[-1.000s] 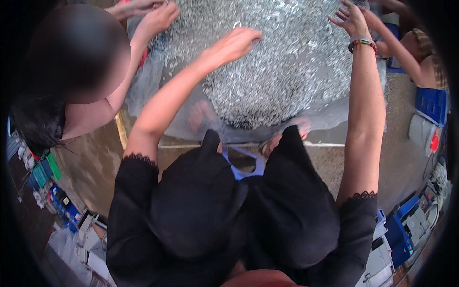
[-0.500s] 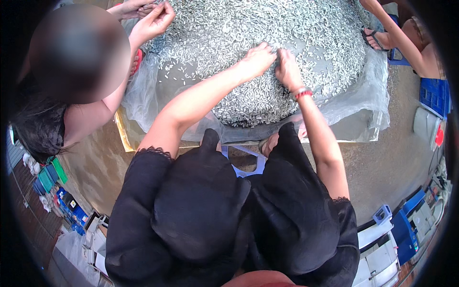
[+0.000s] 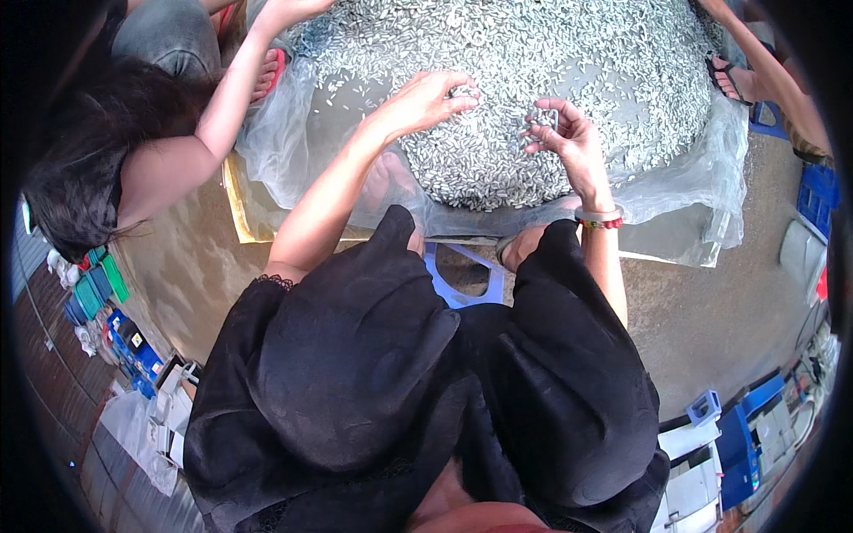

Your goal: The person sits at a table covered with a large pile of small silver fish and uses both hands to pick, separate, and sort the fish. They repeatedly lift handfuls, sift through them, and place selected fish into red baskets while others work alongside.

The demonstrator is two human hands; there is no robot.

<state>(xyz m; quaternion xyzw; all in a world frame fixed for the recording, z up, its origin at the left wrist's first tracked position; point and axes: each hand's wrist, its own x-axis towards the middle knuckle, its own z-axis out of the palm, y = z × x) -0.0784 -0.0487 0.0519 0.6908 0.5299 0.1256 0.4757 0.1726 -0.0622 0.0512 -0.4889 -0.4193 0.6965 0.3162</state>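
A broad heap of small, elongated silvery-grey pieces lies in front of me on a translucent plastic sheet. Over its near part, my left hand curls its fingers toward the thumb, with grey pieces showing between the tips. To its right, my right hand is lifted a little with the palm turned inward. Its bent fingers and thumb hold several of the silvery pieces. A banded bracelet sits on my right wrist. What exactly the pieces are, I cannot tell.
At the left a person in dark clothes reaches an arm over the heap. Another person's arm and sandalled foot are at the right. A blue plastic stool is between my knees. Blue crates stand at far right.
My hands have drawn apart; the left moved left, the right moved right and turned its palm inward. The person at the left has lowered their head and moved it left.
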